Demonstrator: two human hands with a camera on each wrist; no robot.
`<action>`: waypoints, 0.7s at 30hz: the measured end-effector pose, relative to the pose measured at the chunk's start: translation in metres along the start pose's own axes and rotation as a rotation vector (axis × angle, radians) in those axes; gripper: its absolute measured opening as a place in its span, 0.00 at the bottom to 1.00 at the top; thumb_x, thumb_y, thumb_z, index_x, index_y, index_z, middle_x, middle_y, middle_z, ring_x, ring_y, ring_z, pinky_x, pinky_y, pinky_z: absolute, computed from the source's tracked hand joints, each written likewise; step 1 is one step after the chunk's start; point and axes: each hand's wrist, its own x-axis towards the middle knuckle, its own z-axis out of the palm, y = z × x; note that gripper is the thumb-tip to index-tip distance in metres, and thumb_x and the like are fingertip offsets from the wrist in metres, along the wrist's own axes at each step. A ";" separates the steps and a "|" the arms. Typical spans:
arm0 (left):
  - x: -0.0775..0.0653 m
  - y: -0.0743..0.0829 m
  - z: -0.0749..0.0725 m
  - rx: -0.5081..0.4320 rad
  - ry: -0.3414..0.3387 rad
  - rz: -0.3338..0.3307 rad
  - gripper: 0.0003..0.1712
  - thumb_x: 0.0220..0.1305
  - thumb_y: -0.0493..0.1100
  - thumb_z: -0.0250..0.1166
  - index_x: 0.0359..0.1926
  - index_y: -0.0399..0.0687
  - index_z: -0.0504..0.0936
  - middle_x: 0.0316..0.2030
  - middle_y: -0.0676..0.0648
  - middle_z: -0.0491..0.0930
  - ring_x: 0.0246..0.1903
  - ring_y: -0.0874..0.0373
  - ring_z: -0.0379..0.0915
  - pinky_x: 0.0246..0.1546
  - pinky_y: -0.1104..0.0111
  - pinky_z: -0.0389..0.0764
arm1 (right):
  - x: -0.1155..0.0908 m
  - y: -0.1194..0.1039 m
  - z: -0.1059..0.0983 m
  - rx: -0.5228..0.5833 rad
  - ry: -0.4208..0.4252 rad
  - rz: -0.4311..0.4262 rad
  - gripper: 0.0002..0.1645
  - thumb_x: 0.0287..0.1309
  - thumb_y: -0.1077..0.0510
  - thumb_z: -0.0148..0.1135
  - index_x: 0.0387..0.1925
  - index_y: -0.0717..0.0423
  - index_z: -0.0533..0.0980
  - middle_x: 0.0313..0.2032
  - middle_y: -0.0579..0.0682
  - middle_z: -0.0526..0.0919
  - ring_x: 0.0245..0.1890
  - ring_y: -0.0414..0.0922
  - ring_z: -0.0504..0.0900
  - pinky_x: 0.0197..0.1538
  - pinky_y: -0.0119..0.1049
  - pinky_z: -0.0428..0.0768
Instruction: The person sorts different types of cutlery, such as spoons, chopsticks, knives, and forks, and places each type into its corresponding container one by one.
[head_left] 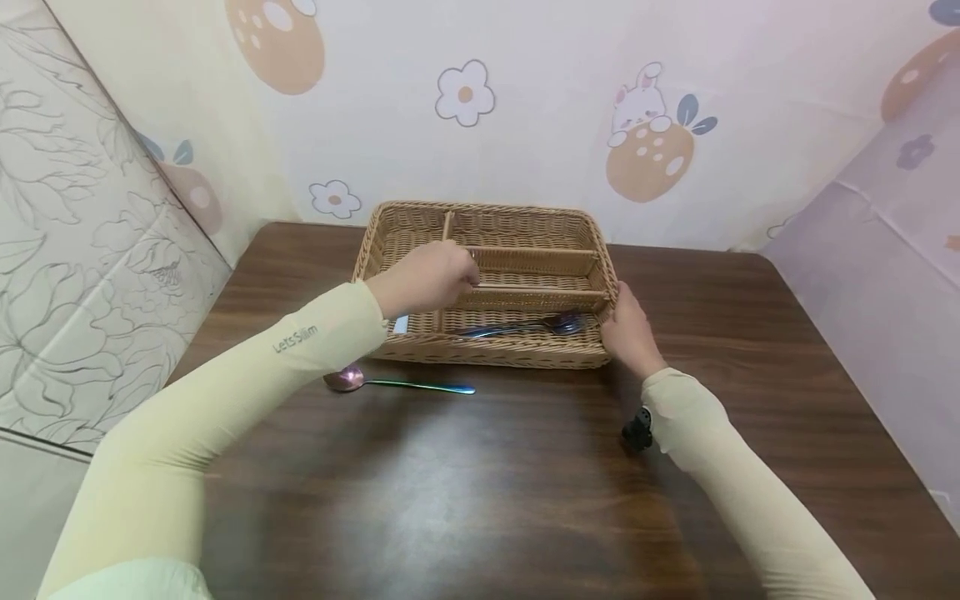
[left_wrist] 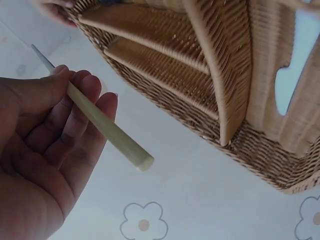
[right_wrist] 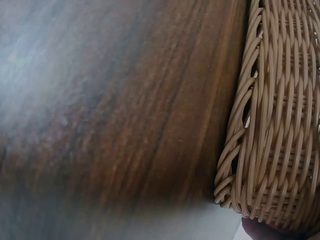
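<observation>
In the left wrist view my left hand (left_wrist: pixel 55 135) pinches a slim tapered utensil (left_wrist: pixel 107 122) between thumb and fingers. Its thick end is pale yellow-green and its thin end grey; the exact kind cannot be told. From the head view, this left hand (head_left: pixel 427 279) is over the divided wicker basket (head_left: pixel 491 354), and the utensil is mostly hidden. At the basket's right end my right hand (head_left: pixel 630 329) grips the rim, its fingers partly out of sight. Dark, shiny forks (head_left: pixel 558 323) lie in the front compartment. A pale flat knife-shaped piece (left_wrist: pixel 295 65) lies in the left compartment.
An iridescent spoon (head_left: pixel 401 384) lies in front of the basket on the brown wooden table (head_left: pixel 465 500). Patterned curtains (head_left: pixel 540 142) hang behind and beside the table. A black device (head_left: pixel 638 429) sits at my right wrist.
</observation>
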 end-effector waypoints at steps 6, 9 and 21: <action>0.029 0.002 -0.010 0.010 0.020 0.002 0.11 0.65 0.32 0.58 0.43 0.38 0.85 0.42 0.42 0.83 0.43 0.50 0.81 0.47 0.63 0.80 | -0.002 -0.001 -0.002 -0.014 -0.007 0.022 0.38 0.58 0.73 0.35 0.71 0.70 0.42 0.65 0.72 0.56 0.65 0.65 0.58 0.64 0.60 0.60; 0.042 0.004 -0.010 -0.010 0.030 0.004 0.10 0.64 0.32 0.59 0.41 0.38 0.86 0.41 0.42 0.84 0.40 0.52 0.81 0.47 0.63 0.80 | -0.004 -0.001 0.001 -0.028 -0.014 0.025 0.38 0.58 0.73 0.34 0.71 0.70 0.42 0.65 0.73 0.56 0.64 0.66 0.59 0.63 0.61 0.61; 0.090 0.010 0.002 -0.081 0.059 0.004 0.18 0.60 0.29 0.56 0.15 0.45 0.72 0.19 0.51 0.72 0.17 0.62 0.58 0.25 0.73 0.70 | -0.003 0.002 0.002 -0.036 0.011 0.033 0.38 0.60 0.72 0.34 0.71 0.70 0.40 0.67 0.73 0.52 0.66 0.66 0.54 0.66 0.59 0.56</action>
